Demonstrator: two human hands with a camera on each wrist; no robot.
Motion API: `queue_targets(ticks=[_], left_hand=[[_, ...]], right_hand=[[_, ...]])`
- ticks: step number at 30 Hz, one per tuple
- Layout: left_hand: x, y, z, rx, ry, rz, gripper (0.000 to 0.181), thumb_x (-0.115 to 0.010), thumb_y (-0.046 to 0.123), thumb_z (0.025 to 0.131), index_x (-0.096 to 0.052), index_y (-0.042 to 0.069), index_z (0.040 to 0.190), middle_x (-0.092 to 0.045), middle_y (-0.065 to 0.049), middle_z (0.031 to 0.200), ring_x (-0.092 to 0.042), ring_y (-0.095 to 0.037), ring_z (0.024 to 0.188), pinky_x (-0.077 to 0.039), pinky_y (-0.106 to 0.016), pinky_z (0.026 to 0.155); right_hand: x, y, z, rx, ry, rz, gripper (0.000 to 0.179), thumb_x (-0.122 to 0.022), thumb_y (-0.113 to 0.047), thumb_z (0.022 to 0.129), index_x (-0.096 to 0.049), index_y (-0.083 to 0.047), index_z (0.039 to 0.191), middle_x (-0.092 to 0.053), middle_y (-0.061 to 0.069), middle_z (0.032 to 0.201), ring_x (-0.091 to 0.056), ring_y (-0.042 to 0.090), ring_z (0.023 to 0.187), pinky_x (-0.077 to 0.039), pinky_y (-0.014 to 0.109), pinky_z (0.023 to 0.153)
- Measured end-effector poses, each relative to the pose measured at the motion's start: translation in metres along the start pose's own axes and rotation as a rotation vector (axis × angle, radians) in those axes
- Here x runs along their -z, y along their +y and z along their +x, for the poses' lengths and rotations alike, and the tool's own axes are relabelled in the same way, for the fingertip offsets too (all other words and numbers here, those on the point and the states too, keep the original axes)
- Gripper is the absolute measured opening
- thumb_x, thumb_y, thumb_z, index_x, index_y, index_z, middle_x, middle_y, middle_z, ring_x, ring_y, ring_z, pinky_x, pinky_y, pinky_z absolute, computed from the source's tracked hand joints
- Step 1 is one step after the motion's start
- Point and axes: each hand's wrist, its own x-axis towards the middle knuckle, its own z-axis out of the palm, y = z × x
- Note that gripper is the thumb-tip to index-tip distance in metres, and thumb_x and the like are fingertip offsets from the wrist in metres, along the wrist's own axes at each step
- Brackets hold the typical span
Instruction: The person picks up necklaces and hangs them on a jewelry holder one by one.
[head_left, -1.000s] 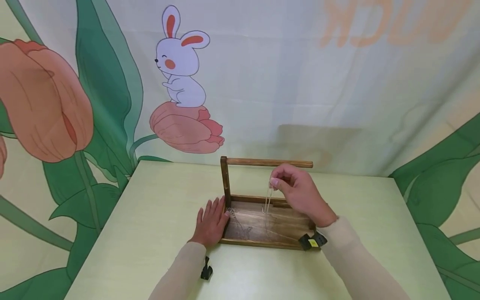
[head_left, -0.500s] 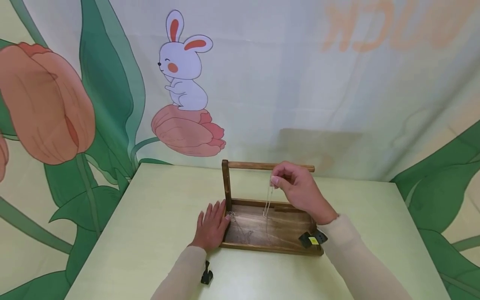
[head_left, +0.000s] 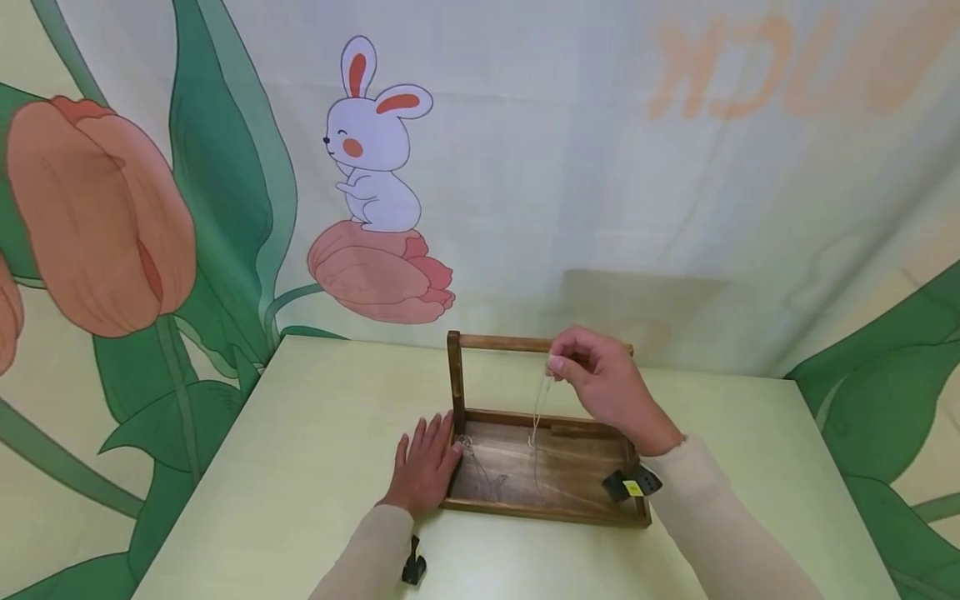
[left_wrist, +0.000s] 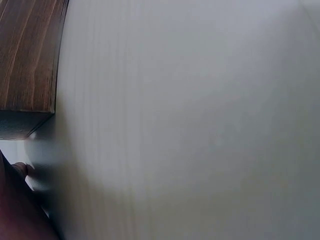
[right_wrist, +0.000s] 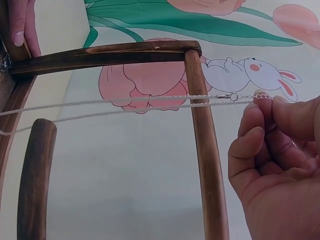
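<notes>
My right hand (head_left: 603,383) is raised over the wooden carrier, in front of its handle bar. Its thumb and forefinger pinch the end of a thin silver necklace (right_wrist: 150,106). In the right wrist view, a ring clasp and short extender chain show at the fingertips, and two strands run away from them. From the head, the necklace (head_left: 537,417) hangs down into the shallow wooden carrier (head_left: 547,516). My left hand (head_left: 422,471) lies with straight fingers against the carrier's left end. Another fine chain (head_left: 467,442) lies bunched in the carrier's left corner; its exact shape is too small to tell.
The carrier's upright post (head_left: 455,379) and round handle bar (head_left: 498,342) rise at its far side. It stands on a pale green-yellow table (head_left: 337,400). Behind hangs a cloth backdrop (head_left: 510,183) printed with a rabbit and tulips. Black cameras sit on both wrists.
My right hand has risen slightly relative to the carrier, with the necklace still pinched, and its strands hang closer together. The left hand stays put. The head view has tilted up a little.
</notes>
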Motion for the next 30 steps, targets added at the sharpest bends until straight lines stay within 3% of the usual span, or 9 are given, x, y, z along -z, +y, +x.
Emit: queue_targets(ticks=[6, 16, 23, 30], left_hand=[[0.000, 0.001, 0.001, -0.008, 0.008, 0.003, 0.063, -0.034, 0.046, 0.112, -0.020, 0.020, 0.169, -0.024, -0.013, 0.174, -0.013, -0.040, 0.164, -0.004, -0.065, 0.130], [-0.001, 0.002, 0.000, -0.015, 0.023, -0.006, 0.063, -0.035, 0.045, 0.112, -0.023, 0.019, 0.168, -0.027, -0.014, 0.173, -0.015, -0.040, 0.163, -0.006, -0.065, 0.129], [-0.003, 0.001, 0.000, -0.016, 0.028, -0.006, 0.062, -0.036, 0.044, 0.112, -0.022, 0.020, 0.168, -0.027, -0.013, 0.174, -0.014, -0.041, 0.163, -0.005, -0.065, 0.129], [-0.001, 0.003, -0.001, -0.018, 0.039, -0.012, 0.061, -0.034, 0.043, 0.113, -0.024, 0.019, 0.167, -0.028, -0.014, 0.173, -0.016, -0.042, 0.163, -0.006, -0.066, 0.128]], right_hand=[[0.003, 0.000, 0.003, 0.012, 0.005, -0.006, 0.006, -0.064, -0.007, 0.102, -0.068, -0.004, 0.099, -0.068, 0.015, 0.087, -0.061, 0.017, 0.073, -0.052, 0.028, 0.069], [0.007, 0.001, 0.006, 0.021, 0.018, -0.029, 0.007, -0.063, -0.006, 0.103, -0.067, -0.007, 0.097, -0.067, 0.013, 0.085, -0.060, 0.017, 0.074, -0.052, 0.029, 0.069], [0.010, 0.006, 0.007, 0.024, 0.026, -0.015, 0.006, -0.064, -0.004, 0.102, -0.067, -0.006, 0.097, -0.067, 0.018, 0.085, -0.061, 0.018, 0.073, -0.052, 0.028, 0.067], [0.012, 0.006, 0.006, 0.004, 0.033, -0.026, 0.006, -0.063, -0.006, 0.103, -0.068, -0.005, 0.098, -0.068, 0.012, 0.086, -0.061, 0.018, 0.074, -0.052, 0.031, 0.066]])
